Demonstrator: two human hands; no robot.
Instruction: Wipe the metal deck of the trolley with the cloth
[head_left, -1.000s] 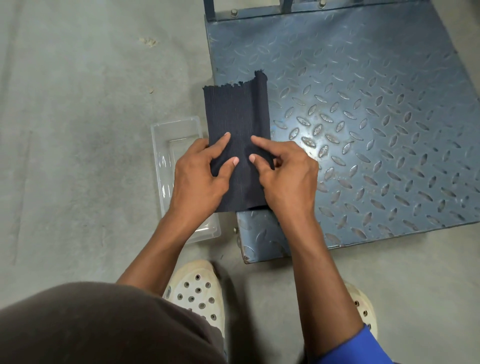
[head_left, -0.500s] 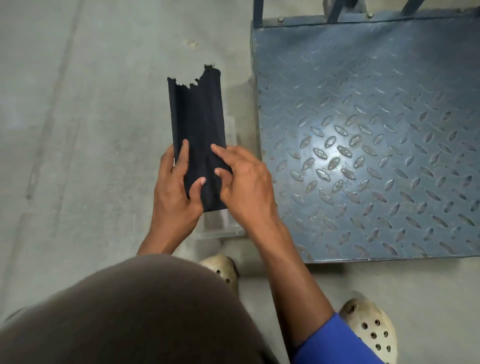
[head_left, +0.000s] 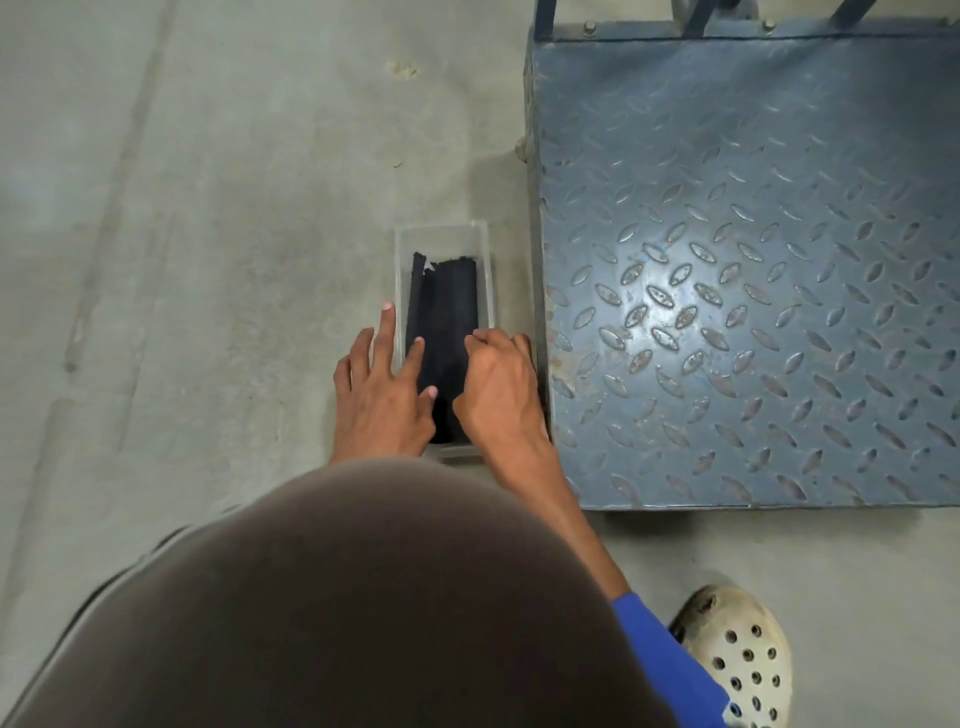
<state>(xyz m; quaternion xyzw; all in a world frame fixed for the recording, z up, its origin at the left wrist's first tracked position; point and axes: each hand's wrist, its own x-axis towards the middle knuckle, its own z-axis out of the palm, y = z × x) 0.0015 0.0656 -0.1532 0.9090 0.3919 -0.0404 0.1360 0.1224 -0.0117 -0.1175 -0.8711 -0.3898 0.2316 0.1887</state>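
Observation:
The folded dark cloth (head_left: 447, 306) lies inside a clear plastic tray (head_left: 441, 231) on the floor, just left of the trolley. The trolley's blue-grey chequered metal deck (head_left: 753, 249) fills the right side of the view. My left hand (head_left: 382, 387) has straight spread fingers: two lie on the cloth's near end, the others reach over the tray's left wall. My right hand (head_left: 498, 384) has curled fingers resting on the cloth's right edge, between the tray and the deck's side. Whether it pinches the cloth is hidden.
Bare grey concrete floor (head_left: 208, 234) stretches to the left and behind the tray. The trolley's handle posts (head_left: 545, 15) rise at the deck's far edge. My knee (head_left: 363, 597) in brown fabric fills the bottom, and a perforated white shoe (head_left: 737, 654) stands at the lower right.
Both hands carried the cloth from the deck's left edge leftward and down into the clear tray. It was held up in the air half a second ago and now lies flat inside.

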